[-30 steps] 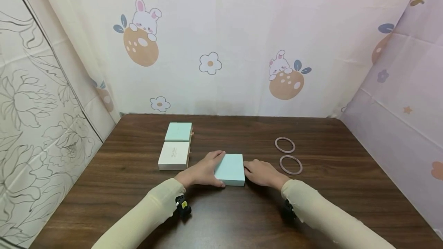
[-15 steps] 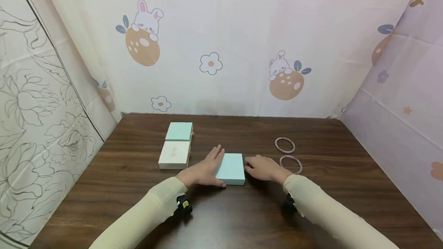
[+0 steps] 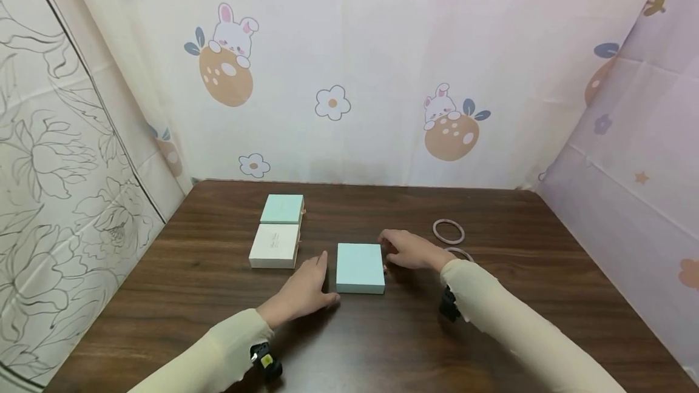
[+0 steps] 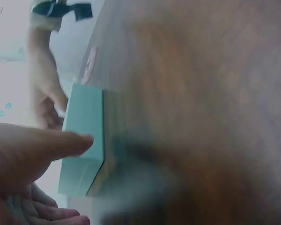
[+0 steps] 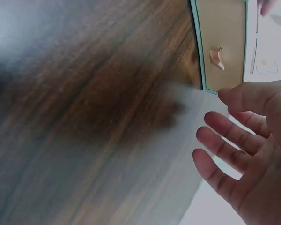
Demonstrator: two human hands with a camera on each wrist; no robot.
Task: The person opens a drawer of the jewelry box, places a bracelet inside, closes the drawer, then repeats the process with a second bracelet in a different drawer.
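Note:
A flat mint-green box (image 3: 360, 264) lies on the table between both hands. My left hand (image 3: 303, 288) is just left of it, thumb and fingers spread and holding nothing. In the left wrist view its thumb overlaps the box's side (image 4: 84, 119). Beyond the box's far right corner, my right hand (image 3: 411, 250) hovers with loosely bent fingers. The right wrist view shows its fingers (image 5: 222, 140) apart with nothing between them. That view also shows the box's beige drawer front (image 5: 225, 28) with a small ribbon pull tab (image 5: 217, 58).
At the left, a smaller-looking mint box (image 3: 282, 208) stands behind a white box (image 3: 275, 242) with gold lettering. Two pinkish rings lie at the right: the far ring (image 3: 463, 235) shows whole, the near ring (image 3: 462, 251) is partly hidden by the right arm. A printed curtain (image 3: 371, 138) borders the table.
My left hand has let go of the mint box and drawn back to the left and nearer. My right hand has moved slightly farther back, uncovering the pull tab.

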